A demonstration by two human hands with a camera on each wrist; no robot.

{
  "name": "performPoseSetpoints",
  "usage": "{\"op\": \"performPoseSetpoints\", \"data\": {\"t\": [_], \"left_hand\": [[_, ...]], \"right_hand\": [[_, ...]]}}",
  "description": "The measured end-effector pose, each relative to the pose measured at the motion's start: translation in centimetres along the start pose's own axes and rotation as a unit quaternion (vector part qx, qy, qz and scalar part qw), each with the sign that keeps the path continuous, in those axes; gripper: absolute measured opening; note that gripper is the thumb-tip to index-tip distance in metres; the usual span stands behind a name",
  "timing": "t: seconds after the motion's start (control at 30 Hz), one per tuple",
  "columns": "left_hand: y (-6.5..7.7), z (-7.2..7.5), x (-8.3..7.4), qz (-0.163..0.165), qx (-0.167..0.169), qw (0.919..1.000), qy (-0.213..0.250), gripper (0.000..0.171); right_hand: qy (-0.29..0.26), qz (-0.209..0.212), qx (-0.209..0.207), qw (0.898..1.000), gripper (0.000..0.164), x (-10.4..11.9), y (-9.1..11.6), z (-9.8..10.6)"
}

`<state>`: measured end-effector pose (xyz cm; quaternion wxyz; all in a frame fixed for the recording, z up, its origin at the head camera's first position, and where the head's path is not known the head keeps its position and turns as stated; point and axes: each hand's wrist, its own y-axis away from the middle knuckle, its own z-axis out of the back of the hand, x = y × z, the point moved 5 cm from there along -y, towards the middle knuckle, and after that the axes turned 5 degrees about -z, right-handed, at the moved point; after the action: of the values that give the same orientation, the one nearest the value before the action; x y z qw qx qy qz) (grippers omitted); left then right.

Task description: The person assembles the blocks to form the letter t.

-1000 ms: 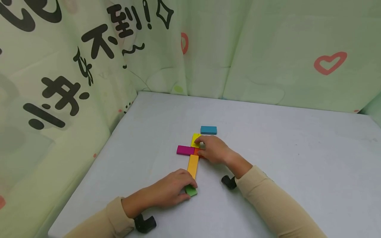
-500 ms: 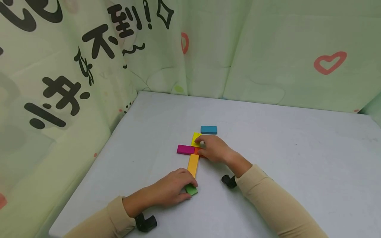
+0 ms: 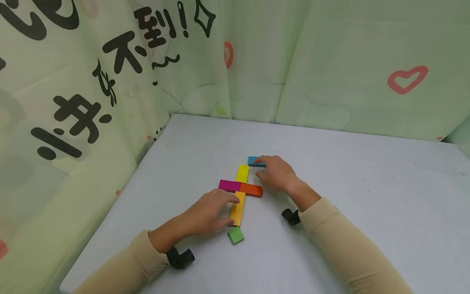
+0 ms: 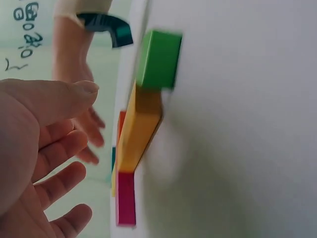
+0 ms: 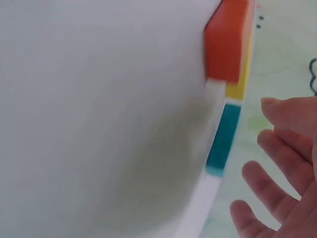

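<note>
Six-coloured blocks lie on the white table. A green block (image 3: 236,235) is nearest, at the end of an amber block (image 3: 238,209). Beyond the amber one, a magenta block (image 3: 229,185) and an orange-red block (image 3: 251,190) meet end to end, with a yellow block (image 3: 242,174) behind them. A blue block (image 3: 253,162) lies apart at the back. My left hand (image 3: 211,211) hovers over the amber block, holding nothing; the left wrist view shows its fingers spread and apart from it. My right hand (image 3: 278,174) is by the blue block, partly covering it, with nothing gripped.
The white table (image 3: 367,212) extends widely to the right. A pale green curtain (image 3: 338,61) with black writing and hearts hangs along the left and back edges. Black wrist mounts (image 3: 181,259) sit under both cuffs.
My left hand has let go of the green block and moved up and away from it. My right hand has left the yellow and orange-red blocks, shifting back and right towards the blue one.
</note>
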<state>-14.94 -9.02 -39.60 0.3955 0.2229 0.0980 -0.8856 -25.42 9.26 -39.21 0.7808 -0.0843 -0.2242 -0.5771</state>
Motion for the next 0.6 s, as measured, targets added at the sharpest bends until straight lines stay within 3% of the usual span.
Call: {"op": "performPoseSetpoints", "data": {"t": [0.13,0.33,0.6], "left_hand": [[-1.6,0.6,1.4,0.020,-0.008,0.9993,-0.032,0.061],[-3.4,0.3,3.1,0.040,0.015,0.9980,-0.047,0.071],[-3.9,-0.1,3.7,0.060,0.042,0.9971,0.020,0.075]], "right_hand": [[0.013,-0.032,-0.003,0.999,0.042,-1.1,-0.6,0.1],[0.033,-0.058,-0.003,0.998,0.046,-2.0,-1.4,-0.1],[0.035,-0.078,0.014,0.996,0.050,-2.3,-2.1,-0.2]]}}
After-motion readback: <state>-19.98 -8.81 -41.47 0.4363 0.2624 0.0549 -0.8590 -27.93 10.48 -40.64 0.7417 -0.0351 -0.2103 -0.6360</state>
